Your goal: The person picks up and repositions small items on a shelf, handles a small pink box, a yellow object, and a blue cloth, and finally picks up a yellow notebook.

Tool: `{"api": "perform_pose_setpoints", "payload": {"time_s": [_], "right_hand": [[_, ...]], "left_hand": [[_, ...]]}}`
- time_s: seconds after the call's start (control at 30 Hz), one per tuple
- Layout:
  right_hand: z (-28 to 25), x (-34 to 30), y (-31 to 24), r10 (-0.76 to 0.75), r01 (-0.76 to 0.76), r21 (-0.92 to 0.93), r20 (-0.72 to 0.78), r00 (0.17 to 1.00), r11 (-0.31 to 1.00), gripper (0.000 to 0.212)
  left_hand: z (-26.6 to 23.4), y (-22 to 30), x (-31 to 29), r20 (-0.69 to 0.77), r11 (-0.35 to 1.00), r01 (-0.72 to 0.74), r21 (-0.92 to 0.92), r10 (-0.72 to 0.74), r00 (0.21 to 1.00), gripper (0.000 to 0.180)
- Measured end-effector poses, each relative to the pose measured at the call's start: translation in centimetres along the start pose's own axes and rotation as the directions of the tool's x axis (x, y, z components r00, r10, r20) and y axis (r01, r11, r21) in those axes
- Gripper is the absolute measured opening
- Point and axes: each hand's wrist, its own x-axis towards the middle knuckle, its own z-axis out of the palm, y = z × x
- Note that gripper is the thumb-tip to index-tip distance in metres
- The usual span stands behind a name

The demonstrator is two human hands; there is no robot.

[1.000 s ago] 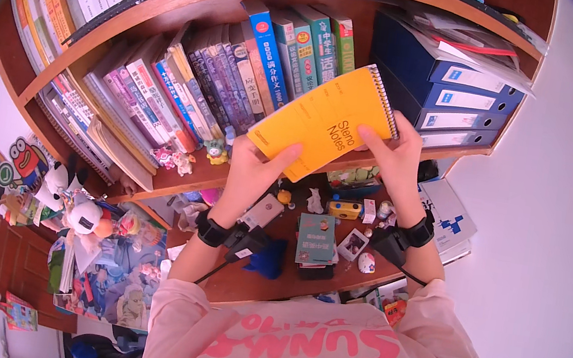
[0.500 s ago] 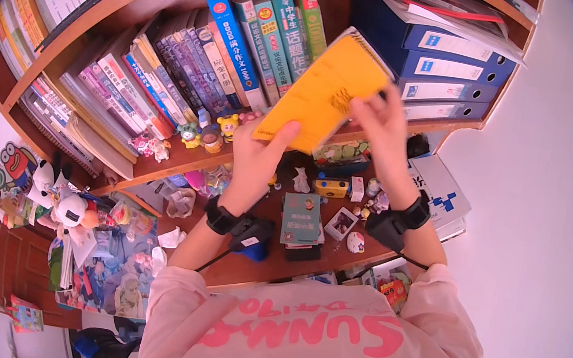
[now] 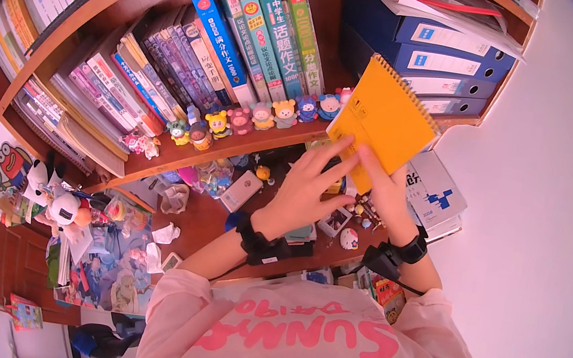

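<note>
A yellow spiral notebook (image 3: 386,123) is held up tilted before the shelf, its wire binding along the upper right edge. My right hand (image 3: 389,194) grips its lower end, thumb across the cover and the other fingers mostly hidden behind. My left hand (image 3: 307,189) lies at the notebook's lower left edge, fingers stretched out and fingertips against the cover, thumb apart. Behind the notebook's left side runs a row of small animal figurines (image 3: 262,115) on the shelf edge. Both wrists wear black bands with small devices.
Upright books (image 3: 222,40) fill the wooden shelf (image 3: 232,146). Blue binders (image 3: 441,60) are stacked at its right, papers on top. On the desk (image 3: 201,229) below lie a pale phone-like object (image 3: 242,191), an instant photo and trinkets. A white wall (image 3: 540,217) stands at the right.
The notebook has moved right and turned, its wire binding now plainly at the upper right. My left hand has let go its grip and opened; my right hand now grips the lower end. More figurines show.
</note>
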Motion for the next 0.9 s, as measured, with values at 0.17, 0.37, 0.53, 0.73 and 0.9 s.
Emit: {"api": "perform_pose_setpoints", "payload": {"time_s": [0.17,0.37,0.53,0.73,0.9], "right_hand": [[0.1,-1.5,-0.2,-0.024,0.024,-0.001,-0.006,1.000,1.000,0.035],[0.1,-2.5,1.9,-0.228,0.186,-0.260,-0.144,0.963,0.948,0.030],[-0.6,-2.5,0.6,-0.328,0.235,-0.432,-0.154,0.932,0.871,0.024],[-0.8,0.5,-3.0,-0.459,0.422,-0.595,0.098,0.883,0.684,0.018],[0.0,10.1,-4.2,-0.565,0.465,-0.643,0.061,0.823,0.608,0.025]], "left_hand": [[0.3,0.5,-0.3,-0.126,0.920,0.242,-0.308,-0.292,0.948,0.092],[2.1,0.7,-0.9,-0.002,0.769,0.352,-0.533,-0.417,0.909,0.078],[2.6,0.1,-2.2,0.082,0.605,0.411,-0.682,-0.496,0.865,0.070],[0.7,-0.8,-1.8,-0.104,0.814,0.314,-0.488,-0.412,0.905,0.053],[-1.6,-0.5,-6.7,-0.025,0.869,0.259,-0.422,-0.297,0.955,0.026]]}}
